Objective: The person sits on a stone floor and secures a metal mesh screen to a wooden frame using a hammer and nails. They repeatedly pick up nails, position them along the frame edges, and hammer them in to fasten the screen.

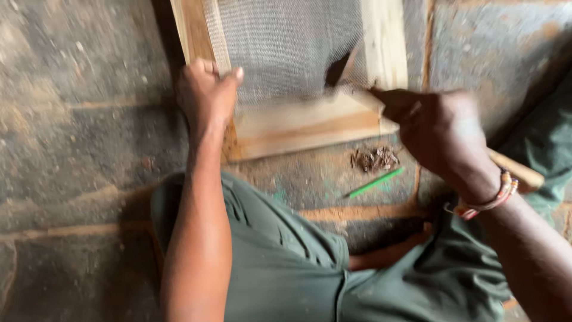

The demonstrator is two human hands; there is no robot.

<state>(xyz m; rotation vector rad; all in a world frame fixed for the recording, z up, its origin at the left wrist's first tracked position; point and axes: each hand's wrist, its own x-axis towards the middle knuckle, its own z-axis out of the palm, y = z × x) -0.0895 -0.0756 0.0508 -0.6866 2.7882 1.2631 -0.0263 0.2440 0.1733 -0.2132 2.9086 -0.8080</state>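
- Head view looks down on a wooden frame (310, 122) lying on a stone floor (77, 137), with fine wire mesh (286, 42) stretched over its opening.
- The left hand (205, 95) is closed in a fist on the frame's left rail, near the lower left corner, pressing mesh and wood in place.
- The right hand (438, 128) is wrapped tight around a wooden hammer handle (515, 170), which sticks out behind the wrist; the head end is blurred over the frame's lower right corner.
- A beaded bracelet (491, 200) sits on the right wrist.
- A small heap of nails (374, 158) lies on the floor just below the frame's bottom rail, and a green pencil (375, 182) lies just beside the heap.
- The person's green trousers (286, 262) fill the lower part of the view.
- Judging by this, the mesh already covers the frame, and fastening looks to be in progress at the lower right corner; how many nails are already in I cannot tell, and the heap suggests more remain.
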